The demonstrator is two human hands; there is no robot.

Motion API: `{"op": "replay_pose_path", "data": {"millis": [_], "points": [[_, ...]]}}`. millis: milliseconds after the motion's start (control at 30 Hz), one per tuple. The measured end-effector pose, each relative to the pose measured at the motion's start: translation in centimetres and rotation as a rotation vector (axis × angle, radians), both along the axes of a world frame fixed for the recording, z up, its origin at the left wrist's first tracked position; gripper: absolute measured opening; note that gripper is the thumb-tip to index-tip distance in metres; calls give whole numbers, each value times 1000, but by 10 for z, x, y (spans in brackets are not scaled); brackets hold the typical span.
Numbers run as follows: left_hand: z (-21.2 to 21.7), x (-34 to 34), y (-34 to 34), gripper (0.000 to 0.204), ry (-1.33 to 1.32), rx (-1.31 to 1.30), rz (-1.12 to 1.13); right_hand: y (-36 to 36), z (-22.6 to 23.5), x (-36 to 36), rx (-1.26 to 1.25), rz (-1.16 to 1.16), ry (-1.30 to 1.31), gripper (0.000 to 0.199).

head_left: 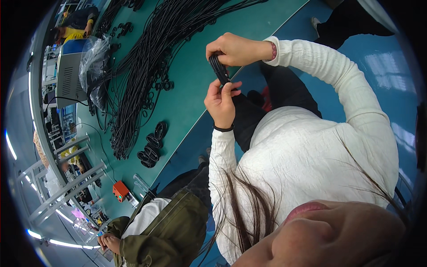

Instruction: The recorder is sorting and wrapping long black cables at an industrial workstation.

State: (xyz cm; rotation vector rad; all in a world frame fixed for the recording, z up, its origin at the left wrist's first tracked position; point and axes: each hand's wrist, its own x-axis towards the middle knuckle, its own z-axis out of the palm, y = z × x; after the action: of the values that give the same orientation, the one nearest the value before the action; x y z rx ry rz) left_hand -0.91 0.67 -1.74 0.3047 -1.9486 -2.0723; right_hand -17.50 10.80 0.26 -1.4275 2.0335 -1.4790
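Both my hands are raised near the table's edge, working on a folded bundle of black cable [219, 70]. My right hand [238, 49] is closed round the upper end of it, its fingers curled over the top. At the lower end, my left hand [221, 106] pinches the cable between thumb and fingers, with other fingertips sticking out to the right. The palm side of the right hand is hidden. To the left of my hands, a long heap of loose black cables [147, 66] lies across the green table [189, 100].
Several coiled cable bundles [151, 149] lie near the table edge. Beyond stand a grey machine [71, 75], a clear plastic bag [94, 66] and an orange box [120, 191]. A co-worker in an olive jacket [167, 236] sits on my left, hands together. Another person [78, 24] is farther off.
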Motion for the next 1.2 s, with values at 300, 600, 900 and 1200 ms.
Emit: {"op": "replay_pose_path", "data": {"millis": [300,600,900,1200], "points": [[-9,-6,-4,17,69,-2,-20,5,-2,-2,18,52,-310,14],[-11,-14,-3,18,111,-45,-50,2,-6,-6,9,29,-269,14],[-20,-15,-14,19,136,-116,-151,1,-5,-6,-30,39,-155,14],[-25,-11,-5,21,74,160,-171,3,-1,-1,-42,44,-141,16]]}}
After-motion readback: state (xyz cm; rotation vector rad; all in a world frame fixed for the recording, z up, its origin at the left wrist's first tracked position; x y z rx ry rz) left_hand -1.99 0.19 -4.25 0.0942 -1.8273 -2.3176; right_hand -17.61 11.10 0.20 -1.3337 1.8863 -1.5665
